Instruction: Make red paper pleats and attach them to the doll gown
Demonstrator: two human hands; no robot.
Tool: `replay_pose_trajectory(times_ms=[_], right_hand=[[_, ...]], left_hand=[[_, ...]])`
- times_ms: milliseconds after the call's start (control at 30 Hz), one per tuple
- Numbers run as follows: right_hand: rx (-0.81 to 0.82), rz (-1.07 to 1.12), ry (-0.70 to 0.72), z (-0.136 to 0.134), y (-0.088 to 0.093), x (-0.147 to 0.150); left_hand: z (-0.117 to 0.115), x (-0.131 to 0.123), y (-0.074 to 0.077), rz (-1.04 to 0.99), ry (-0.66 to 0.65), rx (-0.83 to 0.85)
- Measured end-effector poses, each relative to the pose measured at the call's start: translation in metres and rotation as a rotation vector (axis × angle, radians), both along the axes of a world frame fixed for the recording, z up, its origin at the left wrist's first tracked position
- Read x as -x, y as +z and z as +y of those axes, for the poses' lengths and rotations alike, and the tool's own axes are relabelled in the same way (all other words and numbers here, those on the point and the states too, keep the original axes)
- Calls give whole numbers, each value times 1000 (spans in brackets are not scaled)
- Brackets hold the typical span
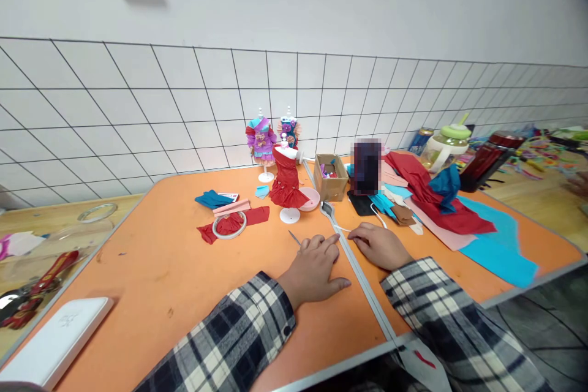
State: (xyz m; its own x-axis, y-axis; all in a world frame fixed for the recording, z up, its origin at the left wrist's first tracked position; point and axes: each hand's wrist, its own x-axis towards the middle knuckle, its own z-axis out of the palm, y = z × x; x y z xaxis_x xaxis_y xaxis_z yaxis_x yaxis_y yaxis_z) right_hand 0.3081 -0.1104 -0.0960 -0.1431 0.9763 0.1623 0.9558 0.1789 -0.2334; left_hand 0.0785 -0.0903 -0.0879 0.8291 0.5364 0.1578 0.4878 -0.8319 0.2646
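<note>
My left hand (316,266) lies palm down on the orange table, thumb out and fingers spread. A thin pointed metal tool (294,237) shows by its fingertips, its other end hidden. My right hand (381,246) rests on the table to the right of the seam, fingers loosely bent, with nothing visible in them. Near its fingertips runs a white cable (378,215). Beyond my hands a small dress form (290,215) stands upright in a one-shouldered red dress (287,177). Behind it are two more dressed forms, one in a purple dress (263,144).
Red fabric scraps and a tape roll (229,225) lie left. A cardboard box (331,187), a pink dish (310,199), a spoon-like tool (327,209) and a blurred upright phone (366,166) stand beyond. Red, pink and blue fabric (498,260), a jug (444,147) and a tilted flask (489,162) are right.
</note>
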Motion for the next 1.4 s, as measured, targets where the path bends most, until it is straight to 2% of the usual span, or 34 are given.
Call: replay_pose_trajectory(times_ms=[200, 400, 567, 733, 900, 1033, 1233, 1400], right_hand=[[19, -97, 44, -3, 6, 10], [24, -110, 30, -3, 5, 4], [34, -96, 40, -4, 5, 3], [59, -167, 75, -5, 6, 4], [45, 22, 59, -3, -6, -12], [29, -10, 31, -4, -10, -19], [-43, -112, -18, -8, -3, -6], [-47, -76, -32, -7, -4, -7]], left_hand=[[-1, -1, 0, 33, 3, -6], [-1, -2, -3, 66, 16, -53], [1, -2, -1, 98, -12, -117], [4, -3, 2, 129, -95, -197], [4, -4, 0, 141, -89, -222], [2, -3, -2, 160, -83, -210], [2, 0, -5, 145, -63, -216], [-4, -1, -5, 133, -41, -254]])
